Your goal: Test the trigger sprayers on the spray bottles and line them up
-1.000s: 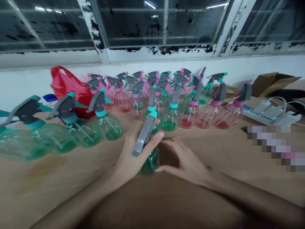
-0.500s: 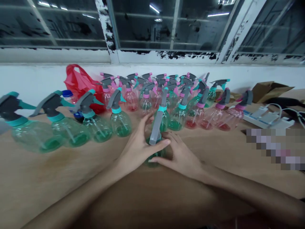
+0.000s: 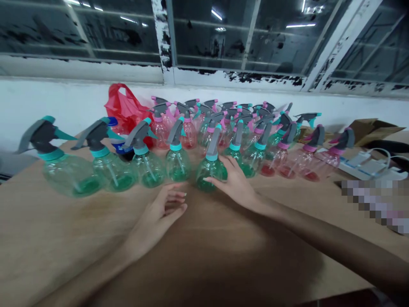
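My right hand [image 3: 234, 183] grips a clear green spray bottle [image 3: 207, 172] from its right side, thumb across the front. That bottle stands upright, with a teal collar and grey trigger head. My left hand [image 3: 161, 217] is off to the lower left, its fingers loosely curved and apart, holding nothing. To the left stands a row of similar green spray bottles, the nearest one [image 3: 178, 164] just beyond my left fingertips. On the right, pink spray bottles [image 3: 309, 162] with pink collars continue the row. Several more pink and green bottles are packed behind.
A red plastic bag [image 3: 123, 108] and a blue-capped bottle [image 3: 112, 122] are at the back left. At the right lie an open cardboard box [image 3: 372, 130], a white power strip [image 3: 358, 164] and cables. The wooden table [image 3: 207, 243] runs to a wall with windows.
The held green bottle has moved forward to the row. My left hand has let go of it and drawn back left; my right hand stays on it. The view has shifted left.
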A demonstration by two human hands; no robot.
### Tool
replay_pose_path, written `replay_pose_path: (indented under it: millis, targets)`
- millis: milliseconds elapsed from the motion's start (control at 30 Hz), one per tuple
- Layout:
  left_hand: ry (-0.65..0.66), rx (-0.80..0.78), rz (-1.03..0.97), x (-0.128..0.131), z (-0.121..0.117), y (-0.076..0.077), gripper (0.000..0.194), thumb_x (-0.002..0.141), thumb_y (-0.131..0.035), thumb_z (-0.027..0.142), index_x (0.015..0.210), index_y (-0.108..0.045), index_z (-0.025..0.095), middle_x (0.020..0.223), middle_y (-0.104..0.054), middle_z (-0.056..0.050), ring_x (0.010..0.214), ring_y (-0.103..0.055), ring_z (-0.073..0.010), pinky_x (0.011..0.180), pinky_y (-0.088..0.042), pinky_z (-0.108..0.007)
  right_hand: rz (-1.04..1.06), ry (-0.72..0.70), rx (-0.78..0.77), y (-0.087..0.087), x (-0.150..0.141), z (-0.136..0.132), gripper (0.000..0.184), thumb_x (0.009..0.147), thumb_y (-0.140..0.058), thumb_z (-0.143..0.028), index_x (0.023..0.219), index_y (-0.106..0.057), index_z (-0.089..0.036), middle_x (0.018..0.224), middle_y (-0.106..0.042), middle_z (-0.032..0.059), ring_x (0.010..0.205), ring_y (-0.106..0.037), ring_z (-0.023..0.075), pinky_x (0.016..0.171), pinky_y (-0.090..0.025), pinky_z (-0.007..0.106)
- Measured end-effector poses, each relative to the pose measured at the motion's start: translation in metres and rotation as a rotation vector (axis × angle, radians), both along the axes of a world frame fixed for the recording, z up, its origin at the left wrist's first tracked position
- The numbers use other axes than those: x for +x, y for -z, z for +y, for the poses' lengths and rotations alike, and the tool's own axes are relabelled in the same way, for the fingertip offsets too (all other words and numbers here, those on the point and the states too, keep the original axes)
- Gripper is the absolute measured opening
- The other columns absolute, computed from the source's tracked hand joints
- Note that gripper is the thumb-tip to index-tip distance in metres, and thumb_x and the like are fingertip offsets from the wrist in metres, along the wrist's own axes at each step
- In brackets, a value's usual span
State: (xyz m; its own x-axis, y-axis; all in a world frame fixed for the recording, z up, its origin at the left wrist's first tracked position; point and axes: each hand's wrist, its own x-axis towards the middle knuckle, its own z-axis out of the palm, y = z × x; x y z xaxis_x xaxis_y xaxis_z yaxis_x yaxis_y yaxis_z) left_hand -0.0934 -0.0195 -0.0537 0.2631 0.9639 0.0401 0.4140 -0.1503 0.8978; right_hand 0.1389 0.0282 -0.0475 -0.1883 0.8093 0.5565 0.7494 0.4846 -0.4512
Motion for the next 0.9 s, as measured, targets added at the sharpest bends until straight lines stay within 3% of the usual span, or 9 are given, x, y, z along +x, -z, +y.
replay_pose_path:
  millis: [100, 200, 267, 567, 900]
  targets:
    - [-0.005, -0.082, -0.034, 0.000, -0.003, -0.004, 0.038, 0.081, -0.057, 0.037, 0.115, -0.043, 0.026, 0.104, -0.060, -0.003, 0.100, -0.058, -0.0249, 0.082, -0.050, -0.039, 0.014, 0.038, 0.002, 0.001, -0.006, 0.003, 0.058, 0.080, -0.057, -0.047, 0.128, -0.040, -0.019, 0.123, -0.048, 0.0133, 0.119, -0.043, 0.0281, 0.098, -0.038, 0.049]
    - [0.013, -0.188, -0.076, 0.005, -0.004, -0.015, 0.040, 0.083, -0.053, 0.039, 0.118, -0.040, 0.026, 0.095, -0.059, -0.002, 0.083, -0.063, -0.0229, 0.057, -0.053, -0.029, 0.030, 0.044, -0.011, -0.002, -0.011, 0.008, 0.055, 0.080, -0.058, -0.042, 0.127, -0.041, -0.019, 0.122, -0.049, 0.0130, 0.118, -0.045, 0.0274, 0.098, -0.038, 0.048]
    - [0.020, -0.236, -0.100, 0.009, -0.001, -0.023, 0.042, 0.082, -0.054, 0.040, 0.119, -0.039, 0.024, 0.092, -0.059, -0.002, 0.076, -0.063, -0.0206, 0.050, -0.050, -0.026, 0.045, 0.047, -0.015, -0.005, -0.014, 0.012, 0.054, 0.079, -0.060, -0.039, 0.126, -0.042, -0.017, 0.122, -0.049, 0.0136, 0.117, -0.046, 0.0270, 0.097, -0.039, 0.047]
    - [0.131, -0.503, -0.120, 0.013, 0.013, -0.040, 0.029, 0.082, -0.055, 0.037, 0.106, -0.053, 0.023, 0.082, -0.064, 0.000, 0.069, -0.062, -0.0139, 0.050, -0.043, -0.021, 0.077, 0.079, -0.037, -0.007, -0.021, 0.028, 0.054, 0.073, -0.068, -0.032, 0.118, -0.046, -0.013, 0.115, -0.052, 0.0143, 0.112, -0.048, 0.0284, 0.092, -0.043, 0.046]
    - [0.157, -0.519, -0.098, 0.020, 0.016, -0.031, 0.026, 0.081, -0.056, 0.037, 0.102, -0.054, 0.021, 0.082, -0.064, 0.000, 0.070, -0.061, -0.0135, 0.054, -0.044, -0.022, 0.063, 0.127, -0.047, -0.012, -0.032, 0.039, 0.057, 0.072, -0.067, -0.027, 0.120, -0.043, -0.008, 0.114, -0.052, 0.0167, 0.114, -0.047, 0.0309, 0.095, -0.041, 0.047]
